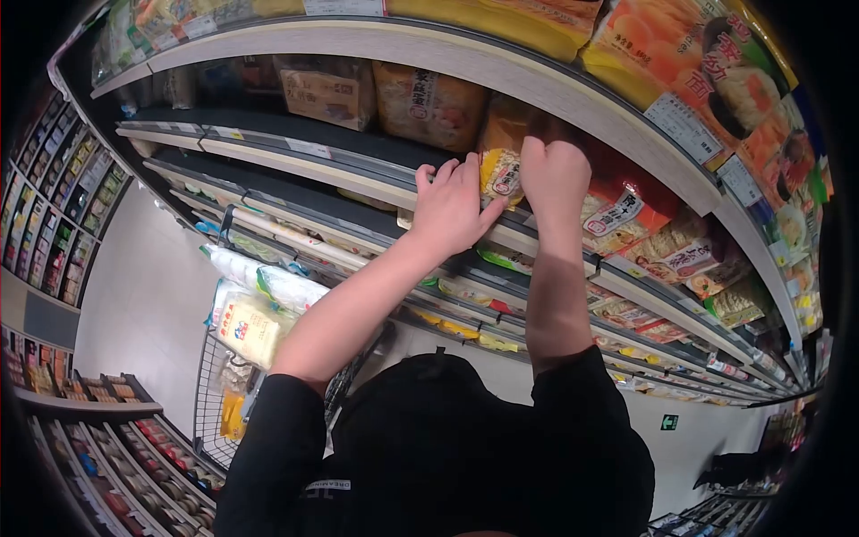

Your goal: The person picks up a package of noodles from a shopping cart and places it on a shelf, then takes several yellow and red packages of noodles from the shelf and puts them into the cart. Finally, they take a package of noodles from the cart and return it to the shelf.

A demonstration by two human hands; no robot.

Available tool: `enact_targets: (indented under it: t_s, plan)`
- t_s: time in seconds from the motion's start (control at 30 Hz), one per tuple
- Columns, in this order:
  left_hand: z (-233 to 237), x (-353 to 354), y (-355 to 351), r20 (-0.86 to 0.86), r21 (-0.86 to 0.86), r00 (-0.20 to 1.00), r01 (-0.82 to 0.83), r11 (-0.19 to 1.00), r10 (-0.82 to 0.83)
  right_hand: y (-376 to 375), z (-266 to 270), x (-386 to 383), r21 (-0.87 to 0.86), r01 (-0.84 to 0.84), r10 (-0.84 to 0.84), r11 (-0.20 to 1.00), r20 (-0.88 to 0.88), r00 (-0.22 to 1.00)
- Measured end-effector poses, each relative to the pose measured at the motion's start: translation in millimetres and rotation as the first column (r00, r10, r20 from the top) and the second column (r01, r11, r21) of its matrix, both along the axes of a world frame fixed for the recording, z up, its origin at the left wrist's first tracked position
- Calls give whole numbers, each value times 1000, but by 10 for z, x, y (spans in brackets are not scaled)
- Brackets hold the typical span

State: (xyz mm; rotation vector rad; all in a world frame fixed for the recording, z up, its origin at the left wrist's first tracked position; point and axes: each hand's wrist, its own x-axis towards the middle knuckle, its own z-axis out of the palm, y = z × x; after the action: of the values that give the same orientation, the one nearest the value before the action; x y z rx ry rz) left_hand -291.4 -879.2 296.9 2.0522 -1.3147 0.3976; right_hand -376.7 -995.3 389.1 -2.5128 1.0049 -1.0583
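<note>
A yellow noodle packet (pixel 501 177) with a white label stands at the front of the shelf between my two hands. My left hand (pixel 450 208) lies against its left side, fingers spread near the shelf edge and thumb along the packet's lower front. Closed at the packet's right side is my right hand (pixel 555 174); its fingertips are hidden, but it appears to grip the packet's edge. Left of my hands, a large noodle bag (pixel 429 103) and a brown paper-like pack (pixel 327 89) stand further back on the same shelf.
A wire shopping cart (pixel 208 394) stands at my left, holding a white-yellow package (pixel 249 329) and other bags. Red noodle packs (pixel 622 215) fill the shelf to the right. An upper shelf edge (pixel 403 40) overhangs my hands, with orange bags (pixel 662 45) on it.
</note>
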Motion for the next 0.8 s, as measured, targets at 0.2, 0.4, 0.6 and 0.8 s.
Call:
enact_targets:
  t_s: [0.2, 0.4, 0.6, 0.8]
  plan:
    - [195, -76, -163, -58, 110, 993, -101, 989, 108, -116, 2, 180, 453, -58, -92, 889, 301, 949]
    - [113, 43, -276, -252, -62, 968, -2, 998, -14, 92, 222, 119, 518, -564, -156, 643, 810, 566]
    - [329, 69, -122, -484, -137, 861, 104, 985, -158, 118, 203, -77, 387, -686, -2, 616, 872, 490]
    - [286, 101, 46, -477, -394, 794, 189, 899, -376, 284, 7, -193, 280, -587, 103, 760, 839, 534]
